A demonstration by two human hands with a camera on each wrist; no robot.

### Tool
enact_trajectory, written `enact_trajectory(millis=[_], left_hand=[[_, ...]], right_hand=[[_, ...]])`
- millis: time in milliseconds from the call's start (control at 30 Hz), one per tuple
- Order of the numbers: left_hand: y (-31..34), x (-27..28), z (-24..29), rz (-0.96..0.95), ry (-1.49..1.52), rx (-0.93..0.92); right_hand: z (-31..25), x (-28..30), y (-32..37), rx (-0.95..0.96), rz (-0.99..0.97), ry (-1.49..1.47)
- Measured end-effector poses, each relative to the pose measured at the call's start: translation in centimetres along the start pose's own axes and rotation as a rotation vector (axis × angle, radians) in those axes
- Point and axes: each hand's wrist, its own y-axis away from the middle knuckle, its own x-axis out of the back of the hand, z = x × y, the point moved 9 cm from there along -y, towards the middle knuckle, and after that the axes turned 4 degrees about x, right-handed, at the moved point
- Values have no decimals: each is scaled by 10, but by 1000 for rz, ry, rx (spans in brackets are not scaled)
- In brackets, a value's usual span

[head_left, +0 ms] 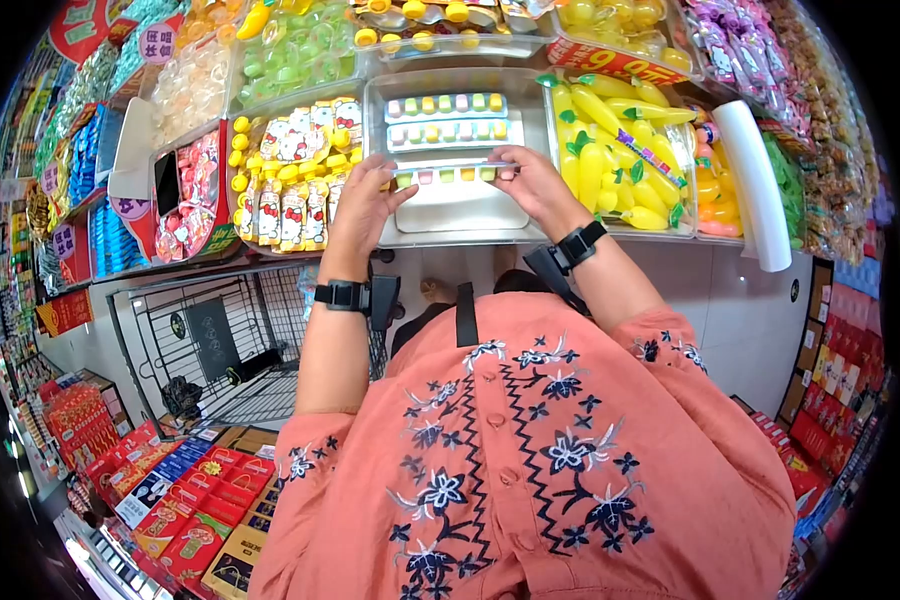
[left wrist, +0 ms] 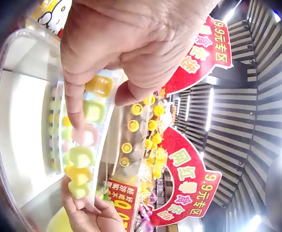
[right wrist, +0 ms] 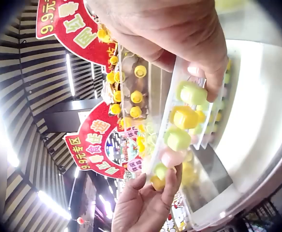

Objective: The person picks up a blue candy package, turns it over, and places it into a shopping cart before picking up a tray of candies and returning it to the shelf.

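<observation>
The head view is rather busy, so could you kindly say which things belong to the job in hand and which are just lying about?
Apparently in the job: pack of pastel pieces, pinched by left grip and right grip; two similar packs; tray beneath.
Lying about: yellow banana-shaped items; white roll; shopping cart.

Held pack (head_left: 446, 175), two others (head_left: 447, 131) behind
</observation>
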Motion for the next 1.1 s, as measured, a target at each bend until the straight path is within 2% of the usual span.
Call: enact_trajectory(millis=[167,267,367,433,833,1100], left_hand=[[-32,-2,-29,-2,-111,123],[-48,3,-49,64,-167,200],[-71,24,-76,138,-183,266],[-77,32,-84,199,-201,317],[-89,38,-99,313,-360,358],[-80,34,-96,275,-407,343]], right_hand=[[13,36,-20,-43,91,67],[8,36,-10,-61,210,264],[15,35,-18,-69,209,352],[25,44,-25,-122,279,435],[27,54,-37,-206,347,676],[25,59,-39,-193,409,760]])
